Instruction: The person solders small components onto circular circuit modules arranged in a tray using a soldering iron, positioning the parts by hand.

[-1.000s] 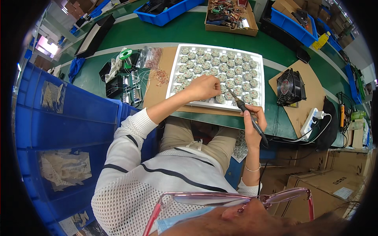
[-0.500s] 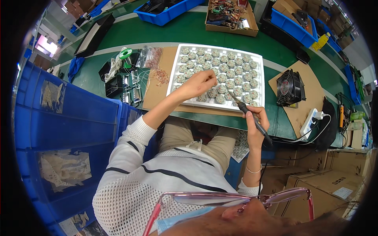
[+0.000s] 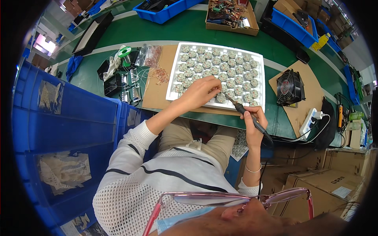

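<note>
My right hand (image 3: 255,120) grips a black-handled soldering iron (image 3: 239,107) like a pen, its tip pointing to the far left. That tip is down among the small round parts (image 3: 221,98) in the near rows of a white foam tray (image 3: 261,78). My left hand (image 3: 204,92) is bent over the same rows, thumb and fingertips pinched together close beside the tip. Whatever the pinch holds is too small to make out. Rows of these round, pale parts with tiny coloured spots fill the tray; my left hand covers some of them.
Left of the tray lie thin reddish wires (image 3: 160,75), a solder spool (image 3: 125,53) and metal-framed pieces (image 3: 136,90). To the right stand a black fan (image 3: 290,87) and a white power strip (image 3: 308,122). Blue crates (image 3: 78,118) rise at my left; a cardboard box (image 3: 231,31) sits at the back.
My left hand has moved nearer and slightly right, in beside the iron's tip. The soldering iron has shifted a little to the left and nearer.
</note>
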`<state>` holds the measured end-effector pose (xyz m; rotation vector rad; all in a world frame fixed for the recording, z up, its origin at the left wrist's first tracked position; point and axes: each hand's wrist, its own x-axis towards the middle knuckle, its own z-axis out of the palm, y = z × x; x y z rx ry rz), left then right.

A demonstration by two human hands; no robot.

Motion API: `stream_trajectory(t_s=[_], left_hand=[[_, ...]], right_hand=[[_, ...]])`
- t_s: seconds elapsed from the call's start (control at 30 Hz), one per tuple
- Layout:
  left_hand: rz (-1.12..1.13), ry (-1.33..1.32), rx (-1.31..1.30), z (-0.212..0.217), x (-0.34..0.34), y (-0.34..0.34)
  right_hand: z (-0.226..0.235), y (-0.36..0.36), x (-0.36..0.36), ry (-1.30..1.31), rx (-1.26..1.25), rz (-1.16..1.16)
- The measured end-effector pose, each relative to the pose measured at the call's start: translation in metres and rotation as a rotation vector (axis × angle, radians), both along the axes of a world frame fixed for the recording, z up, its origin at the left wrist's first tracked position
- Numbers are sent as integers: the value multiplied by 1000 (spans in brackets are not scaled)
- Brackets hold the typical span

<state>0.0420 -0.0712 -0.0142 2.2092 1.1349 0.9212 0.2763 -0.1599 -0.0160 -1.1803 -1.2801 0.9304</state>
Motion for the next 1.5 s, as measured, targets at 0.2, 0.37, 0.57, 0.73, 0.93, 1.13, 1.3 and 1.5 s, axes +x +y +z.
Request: stream_trajectory(t_s=[0.2, 0.37, 0.57, 0.73, 0.93, 1.13, 1.3, 1.5], left_hand=[[35, 155, -10, 6, 3, -5], [56, 118, -31, 7, 6, -5], [45, 101, -23, 8, 5, -5], [39, 102, -6, 3, 4, -4], [35, 112, -4, 2, 5, -4], [35, 139, -2, -1, 6, -4], [18, 117, 24, -4, 7, -3], [5, 142, 30, 0, 8, -5]], right_hand=[[-3, 0, 2, -10, -10, 9], [-1, 0, 2, -58, -2, 14], [1, 0, 2, -46, -24, 9], [-3, 1, 3, -67, -25, 8], [-5, 0, 3, -82, -33, 4], [-5, 1, 3, -95, -35, 1], [-5, 0, 4, -108, -31, 1], [-5, 0, 4, -108, -30, 2]])
